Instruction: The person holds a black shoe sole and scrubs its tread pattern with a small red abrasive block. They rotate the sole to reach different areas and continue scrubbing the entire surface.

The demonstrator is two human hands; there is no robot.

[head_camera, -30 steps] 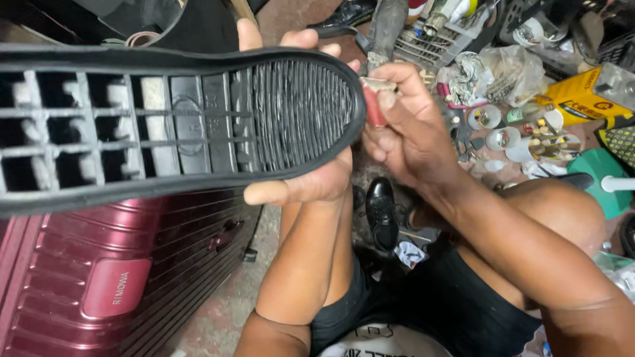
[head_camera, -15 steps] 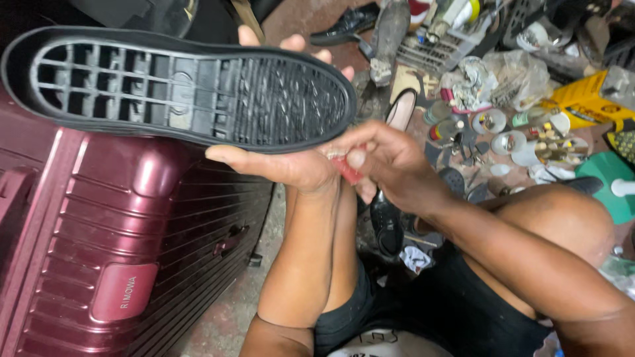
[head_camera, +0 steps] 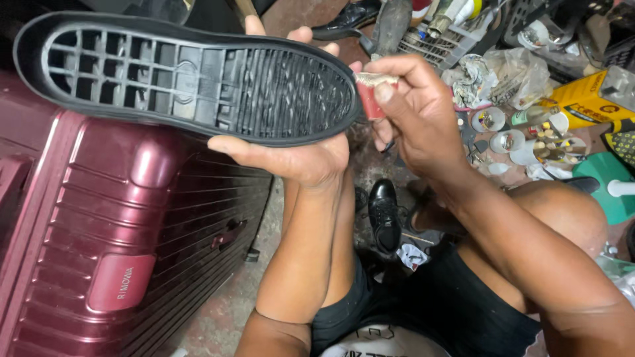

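Fingertips of my right hand [head_camera: 417,112] are pinched shut around a small red-handled brush [head_camera: 372,92], its pale bristle end pointing toward the toe of the sole and touching or all but touching the rim there; I cannot tell which. My thumb lies along the near side of the red handle, and the other fingers curl over its far side.

Just left of those fingers, my left hand [head_camera: 297,155] is closed on a black rubber shoe sole [head_camera: 185,76]. The thumb runs under its near edge, and the fingertips show over the far edge, so the sole is clamped between them. I hold it tread side up, toe toward the brush, heel reaching well out to the left. Fine ribs cover the toe half, and open square cells cover the heel half.

Below the left hand and under the sole lies a dark red ribbed suitcase [head_camera: 99,251]. Straight down from the right hand's fingers, between my forearms, a black leather shoe [head_camera: 383,215] sits on the floor. Beyond and to the right of the right hand's knuckles lie crumpled plastic bags [head_camera: 496,76], small white tubs [head_camera: 509,132], a yellow box [head_camera: 589,96] and a green object [head_camera: 605,178], all well apart from both hands.
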